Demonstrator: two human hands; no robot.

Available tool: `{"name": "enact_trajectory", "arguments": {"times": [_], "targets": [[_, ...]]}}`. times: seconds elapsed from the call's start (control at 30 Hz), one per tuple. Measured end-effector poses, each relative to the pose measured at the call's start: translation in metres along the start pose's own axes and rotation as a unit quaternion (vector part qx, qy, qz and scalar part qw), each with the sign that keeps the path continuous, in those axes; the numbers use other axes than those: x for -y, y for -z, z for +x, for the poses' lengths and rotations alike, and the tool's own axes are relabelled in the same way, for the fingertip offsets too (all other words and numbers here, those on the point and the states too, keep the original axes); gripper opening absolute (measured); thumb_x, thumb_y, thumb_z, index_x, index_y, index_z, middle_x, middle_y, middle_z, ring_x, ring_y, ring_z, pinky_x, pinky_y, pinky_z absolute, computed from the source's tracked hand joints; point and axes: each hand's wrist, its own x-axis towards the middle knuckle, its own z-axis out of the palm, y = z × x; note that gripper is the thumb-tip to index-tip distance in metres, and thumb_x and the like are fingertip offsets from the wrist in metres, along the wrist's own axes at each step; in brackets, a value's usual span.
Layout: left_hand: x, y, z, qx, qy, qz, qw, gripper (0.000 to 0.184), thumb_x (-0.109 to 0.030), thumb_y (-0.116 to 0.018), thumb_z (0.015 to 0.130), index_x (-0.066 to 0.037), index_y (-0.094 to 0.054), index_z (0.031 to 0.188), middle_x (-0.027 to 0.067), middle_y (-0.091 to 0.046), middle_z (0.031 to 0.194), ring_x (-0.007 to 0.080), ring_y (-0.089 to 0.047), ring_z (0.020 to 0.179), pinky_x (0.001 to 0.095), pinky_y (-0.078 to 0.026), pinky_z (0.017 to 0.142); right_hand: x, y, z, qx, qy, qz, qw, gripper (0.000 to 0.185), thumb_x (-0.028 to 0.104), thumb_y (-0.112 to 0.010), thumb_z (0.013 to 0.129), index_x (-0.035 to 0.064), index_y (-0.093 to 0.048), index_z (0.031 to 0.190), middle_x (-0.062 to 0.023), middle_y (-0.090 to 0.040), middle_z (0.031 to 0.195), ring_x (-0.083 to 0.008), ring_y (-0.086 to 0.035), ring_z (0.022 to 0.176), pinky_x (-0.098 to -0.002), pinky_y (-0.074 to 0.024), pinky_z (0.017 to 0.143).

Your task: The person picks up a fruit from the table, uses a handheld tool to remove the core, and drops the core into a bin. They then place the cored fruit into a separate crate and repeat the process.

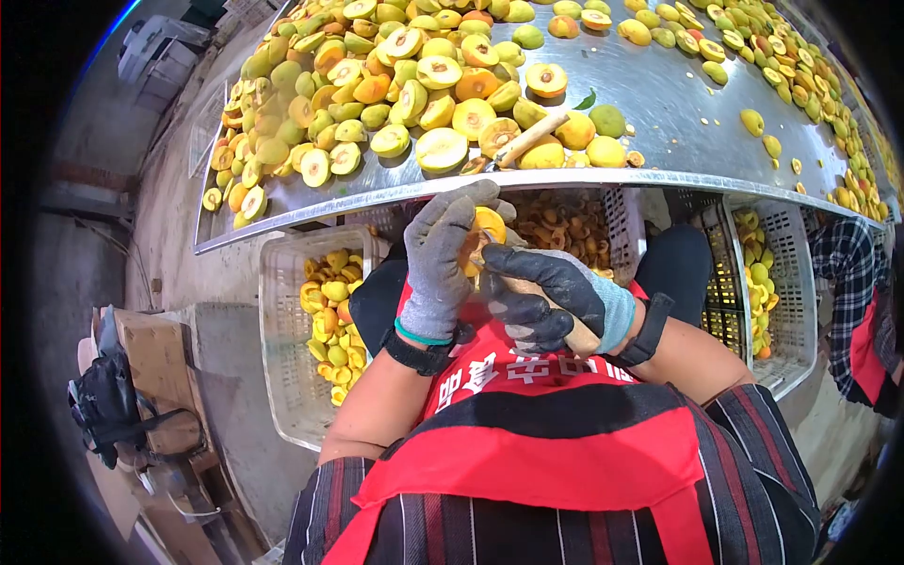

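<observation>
My left hand (pixel 441 247), in a grey glove, is closed around a cut yellow peach half (pixel 489 224) just below the table's near edge. In my right hand (pixel 551 290), gloved in dark grey and light blue, is a wooden-handled tool (pixel 583 337). Its working end meets the peach at my left fingertips, and I cannot make out the tip's shape. On the metal table (pixel 659 113) above my hands lie many halved peaches (pixel 439 72) with pits showing. A second wooden-handled tool (pixel 532 138) rests among them near the edge.
A white crate (pixel 282 367) of yellow peach halves stands at my left. Beneath the table, another crate (pixel 621 226) holds brownish pieces. A crate (pixel 799 301) with yellow fruit is at my right, beside another person's plaid sleeve (pixel 841 259). Cardboard boxes (pixel 155 358) and a black bag (pixel 104 405) sit far left.
</observation>
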Motion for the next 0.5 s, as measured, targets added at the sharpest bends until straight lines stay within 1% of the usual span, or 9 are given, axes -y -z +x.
{"name": "enact_trajectory", "arguments": {"times": [0.03,0.1,0.13,0.17,0.2,0.23,0.3,0.37,0.5], "targets": [[0.0,-0.001,-0.001,-0.005,0.002,-0.009,1.0,0.033,-0.019,-0.044,0.091,0.007,-0.053,0.11,0.0183,-0.061,0.092,0.023,-0.062,0.073,0.0315,-0.052,0.067,0.002,0.002,0.0,-0.001,-0.001,-0.001,1.0,0.029,0.034,-0.042,0.093,0.0102,-0.053,0.083,0.0014,-0.041,0.048,-0.007,-0.035,0.031,-0.0185,-0.0255,0.029],[0.0,-0.001,-0.002,-0.01,0.004,-0.021,1.0,0.033,-0.019,-0.043,0.092,0.007,-0.052,0.11,0.0186,-0.061,0.093,0.0232,-0.062,0.073,0.0316,-0.052,0.067,0.004,0.007,0.001,0.07,-0.033,0.027,0.997,0.029,0.034,-0.041,0.094,0.0104,-0.054,0.083,0.002,-0.041,0.048,-0.0065,-0.035,0.032,-0.0185,-0.0257,0.029],[-0.001,0.0,0.0,0.012,-0.028,0.044,0.999,0.036,-0.022,-0.042,0.092,0.006,-0.051,0.112,0.0189,-0.061,0.094,0.0237,-0.062,0.078,0.0333,-0.053,0.07,0.002,0.005,0.001,0.068,-0.035,0.026,0.997,0.029,0.034,-0.041,0.094,0.0104,-0.054,0.083,0.002,-0.041,0.048,-0.0065,-0.035,0.032,-0.0185,-0.0257,0.029],[-0.001,0.001,0.001,0.033,-0.06,0.107,0.992,0.039,-0.026,-0.041,0.092,0.006,-0.05,0.113,0.0192,-0.061,0.095,0.0241,-0.061,0.083,0.035,-0.053,0.073,0.0,0.0,0.0,0.01,0.002,-0.024,1.0,0.029,0.034,-0.041,0.094,0.0106,-0.054,0.083,0.0024,-0.04,0.048,-0.0062,-0.035,0.032,-0.0184,-0.0255,0.029],[0.0,0.0,0.002,0.031,-0.06,0.106,0.992,0.039,-0.026,-0.041,0.092,0.006,-0.05,0.113,0.0192,-0.061,0.095,0.0241,-0.061,0.083,0.035,-0.053,0.073,-0.002,-0.002,0.0,-0.049,0.038,-0.072,0.995,0.029,0.034,-0.041,0.094,0.0107,-0.054,0.083,0.0028,-0.04,0.048,-0.0059,-0.035,0.032,-0.0183,-0.0254,0.029],[0.001,-0.001,0.003,0.016,-0.041,0.063,0.997,0.035,-0.022,-0.044,0.092,0.006,-0.052,0.111,0.018,-0.061,0.093,0.0232,-0.062,0.079,0.033,-0.052,0.07,-0.001,-0.002,-0.001,-0.05,0.037,-0.073,0.995,0.029,0.034,-0.041,0.094,0.0107,-0.054,0.083,0.0028,-0.04,0.048,-0.0059,-0.035,0.032,-0.0183,-0.0254,0.029],[0.003,-0.003,0.003,0.001,-0.02,0.02,1.0,0.031,-0.018,-0.047,0.091,0.006,-0.053,0.109,0.0169,-0.062,0.092,0.0224,-0.062,0.074,0.0311,-0.052,0.067,0.0,0.0,-0.002,0.012,0.018,-0.005,1.0,0.029,0.034,-0.04,0.094,0.0106,-0.054,0.083,0.0027,-0.04,0.048,-0.0058,-0.035,0.031,-0.0188,-0.0256,0.029],[0.007,-0.002,0.003,-0.034,-0.065,0.046,0.996,0.031,-0.019,-0.049,0.09,0.006,-0.054,0.108,0.0156,-0.062,0.092,0.0207,-0.062,0.076,0.0292,-0.051,0.068,0.003,0.009,-0.001,0.037,0.003,-0.002,0.999,0.03,0.037,-0.042,0.093,0.012,-0.054,0.083,0.0033,-0.04,0.048,-0.0058,-0.035,0.032,-0.0194,-0.0256,0.03],[0.005,-0.001,0.002,-0.006,-0.06,0.049,0.997,0.03,-0.019,-0.048,0.09,0.005,-0.056,0.106,0.0151,-0.063,0.092,0.0187,-0.061,0.077,0.0275,-0.05,0.068,0.005,0.018,0.001,0.093,-0.03,0.023,0.995,0.032,0.04,-0.043,0.092,0.0121,-0.055,0.083,0.004,-0.039,0.049,-0.006,-0.035,0.032,-0.0197,-0.0263,0.03]]}}
